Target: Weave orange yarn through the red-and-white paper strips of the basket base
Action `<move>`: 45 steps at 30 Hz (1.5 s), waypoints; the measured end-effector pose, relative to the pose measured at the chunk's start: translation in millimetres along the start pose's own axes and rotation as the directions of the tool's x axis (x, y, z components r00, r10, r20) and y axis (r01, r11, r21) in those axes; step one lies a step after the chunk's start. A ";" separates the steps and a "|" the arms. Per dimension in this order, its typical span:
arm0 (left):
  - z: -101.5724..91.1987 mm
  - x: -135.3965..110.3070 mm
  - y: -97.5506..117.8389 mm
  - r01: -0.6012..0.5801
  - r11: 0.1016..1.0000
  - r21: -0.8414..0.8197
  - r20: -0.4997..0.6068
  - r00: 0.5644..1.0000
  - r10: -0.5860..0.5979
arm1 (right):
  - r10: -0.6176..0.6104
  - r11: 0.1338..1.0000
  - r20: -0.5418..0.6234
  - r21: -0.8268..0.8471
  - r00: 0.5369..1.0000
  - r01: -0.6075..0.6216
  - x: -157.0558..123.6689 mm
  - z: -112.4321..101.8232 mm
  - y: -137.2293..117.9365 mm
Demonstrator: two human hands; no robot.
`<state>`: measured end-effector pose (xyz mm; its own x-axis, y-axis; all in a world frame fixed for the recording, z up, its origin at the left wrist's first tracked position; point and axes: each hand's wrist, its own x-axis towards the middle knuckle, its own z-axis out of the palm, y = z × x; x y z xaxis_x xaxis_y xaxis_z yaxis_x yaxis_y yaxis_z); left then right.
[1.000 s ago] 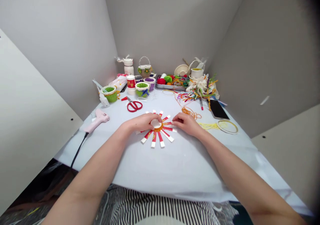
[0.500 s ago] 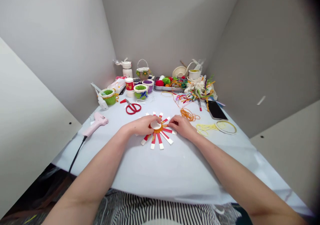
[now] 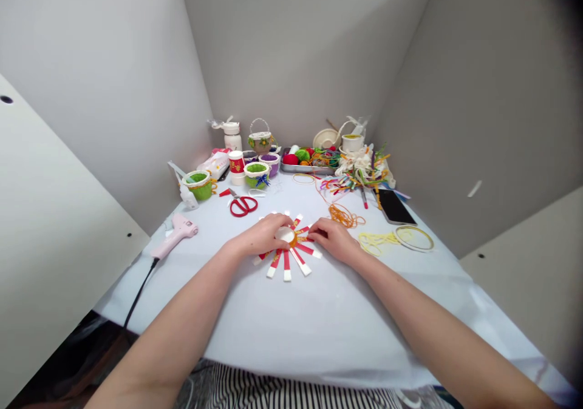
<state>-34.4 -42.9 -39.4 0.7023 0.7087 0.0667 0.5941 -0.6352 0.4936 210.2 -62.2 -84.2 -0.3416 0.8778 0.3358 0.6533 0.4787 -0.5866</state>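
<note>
A paper cup cut into strips point(image 3: 286, 268) lies splayed on the table like a sun, its red-and-white strips fanned around a round white base. A narrow band of orange yarn point(image 3: 294, 239) rings that base. My left hand point(image 3: 263, 236) grips the cup from the left, fingers behind the base and thumb in front, covering the left-hand strips. At the right side, my right hand point(image 3: 334, 239) has thumb and fingertips pinched beside the strips, on what looks like a strand of the orange yarn; the strand itself is hard to see. A loose orange yarn heap point(image 3: 346, 216) lies just behind this hand.
Red-handled scissors point(image 3: 243, 206) and a pink glue gun point(image 3: 177, 237) lie to the left. Small green baskets point(image 3: 199, 185) and a tray of yarn balls point(image 3: 310, 169) stand behind. Yellow yarn point(image 3: 376, 241), a hoop point(image 3: 414, 239) and a phone point(image 3: 395, 207) are at right.
The splayed cup has turned slightly clockwise. My left thumb has come round the front of the base, and my right fingertips have drawn a little away from the strips.
</note>
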 end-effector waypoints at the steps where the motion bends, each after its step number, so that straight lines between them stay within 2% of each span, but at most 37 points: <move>1: -1.3 -0.2 -0.5 0.006 1.000 -0.008 0.012 1.000 -0.006 | -0.022 1.000 0.004 0.004 1.000 0.022 -2.7 -2.0 -1.0; 8: -6.8 -1.0 -6.6 0.021 0.999 -0.038 0.092 0.996 -0.017 | -0.149 0.983 0.061 -0.102 0.987 0.154 -37.2 -16.5 -19.4; 13: -6.1 -0.5 -10.5 0.020 0.998 -0.066 0.121 0.993 -0.012 | -0.247 0.941 0.144 -0.202 0.958 0.272 -71.0 -19.2 -37.2; 17: -5.4 -0.8 -11.9 0.009 0.996 -0.092 0.122 0.993 0.002 | -0.226 0.915 0.178 -0.298 0.958 0.271 -83.1 -15.8 -36.7; 22: -5.7 -1.3 -11.0 0.017 0.994 -0.109 0.129 0.992 -0.002 | -0.077 0.936 0.086 -0.337 0.993 0.102 -56.8 -19.7 -27.2; 27: -9.3 -2.0 -2.7 0.030 0.997 -0.071 0.133 0.991 -0.020 | 0.048 0.973 0.135 -0.231 0.990 -0.016 -10.9 -20.2 -16.9; 30: -10.9 -2.1 0.9 0.031 0.997 -0.068 0.147 0.989 -0.020 | 0.138 0.959 0.048 -0.256 0.989 -0.121 5.1 -12.3 -9.4; 36: -11.1 -5.2 4.3 0.006 0.999 -0.050 0.137 0.991 0.000 | 0.157 0.968 0.005 -0.201 0.988 -0.153 5.7 -0.7 -4.1; 45: 2.1 -2.8 8.9 0.004 0.999 -0.052 -0.057 0.998 -0.007 | 0.197 0.972 0.011 -0.134 0.980 -0.193 4.8 -0.5 -4.5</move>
<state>-30.3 -51.2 -37.0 0.6747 0.7296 0.1121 0.5759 -0.6153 0.5384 206.0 -60.1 -79.5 -0.2139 0.9549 0.2059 0.7913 0.2930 -0.5367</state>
